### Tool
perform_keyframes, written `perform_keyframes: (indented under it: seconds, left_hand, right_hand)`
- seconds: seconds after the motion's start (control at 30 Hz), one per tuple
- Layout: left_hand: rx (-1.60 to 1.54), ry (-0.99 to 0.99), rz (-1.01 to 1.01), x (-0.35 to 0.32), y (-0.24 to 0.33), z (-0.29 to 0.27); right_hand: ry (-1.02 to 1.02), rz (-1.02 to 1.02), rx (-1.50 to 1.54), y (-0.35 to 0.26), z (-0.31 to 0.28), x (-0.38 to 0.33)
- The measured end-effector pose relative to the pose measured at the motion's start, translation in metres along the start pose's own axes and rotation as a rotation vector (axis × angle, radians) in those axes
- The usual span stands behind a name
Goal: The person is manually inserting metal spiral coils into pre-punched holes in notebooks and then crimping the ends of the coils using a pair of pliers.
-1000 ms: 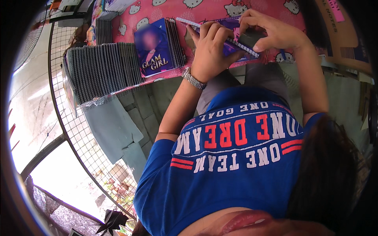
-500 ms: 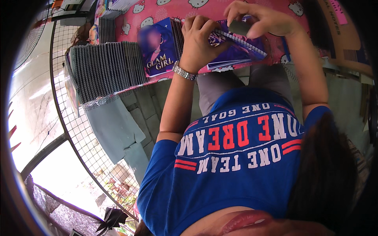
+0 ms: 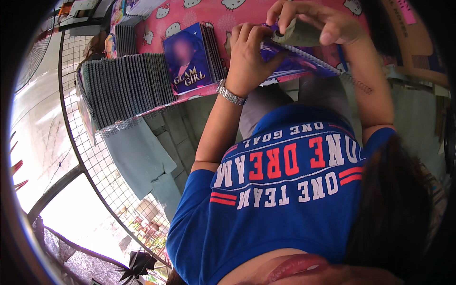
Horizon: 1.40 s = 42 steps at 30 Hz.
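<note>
While my blue shirt (image 3: 275, 228) and grey trousers (image 3: 325, 92) take up the near side, the purple notebook (image 3: 299, 61) sits just beyond, at the near edge of the pink tablecloth (image 3: 209, 14). A thin wire coil (image 3: 358, 84) runs along its edge and sticks out past its right end by my forearm; whether they touch, I can't tell. My left hand (image 3: 251, 57) grips the notebook's left end, fingers bent together, thumb stretched right. My right hand (image 3: 316, 23) arches over its far side, fingers curved and thumb spread well apart from them. Left of my left hand is a pile of blue-covered notebooks (image 3: 187, 61), beside a longer row of spiral-bound notebooks (image 3: 126, 88). Farther right stands a cardboard box (image 3: 408, 42).
</note>
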<state>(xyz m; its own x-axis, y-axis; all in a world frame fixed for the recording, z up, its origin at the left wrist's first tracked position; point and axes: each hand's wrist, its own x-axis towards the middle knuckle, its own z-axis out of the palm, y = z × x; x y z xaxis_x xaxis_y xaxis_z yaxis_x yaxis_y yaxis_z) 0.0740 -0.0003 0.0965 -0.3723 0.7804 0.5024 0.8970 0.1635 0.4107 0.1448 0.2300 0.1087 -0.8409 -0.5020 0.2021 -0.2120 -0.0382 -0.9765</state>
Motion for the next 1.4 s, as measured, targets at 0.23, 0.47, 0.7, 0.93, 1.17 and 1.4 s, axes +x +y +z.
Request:
perform_keyframes:
  seconds: [0.23,0.47,0.7,0.93,1.17,1.4]
  left_hand:
    - [-0.024,-0.058,-0.113,-0.007,-0.031,-0.019]
    - [-0.107,-0.029,-0.182,-0.009,-0.04,-0.019]
    - [-0.251,-0.115,-0.233,-0.005,-0.041,-0.016]
    - [-0.436,-0.092,-0.242,0.0,-0.05,-0.008]
    - [-0.405,-0.17,-0.265,0.005,-0.061,0.0]
    - [-0.592,-0.017,-0.409,0.007,-0.055,-0.001]
  right_hand:
    - [0.044,-0.042,0.055,0.019,-0.003,0.006]
    - [0.309,-0.073,0.398,0.024,0.011,-0.002]
    - [0.202,-0.016,0.109,0.026,-0.001,0.005]
    - [0.245,0.149,0.098,0.011,-0.003,0.008]
    - [0.228,0.209,-0.095,0.021,-0.018,0.016]
    - [0.654,0.507,-0.419,0.051,-0.072,-0.033]
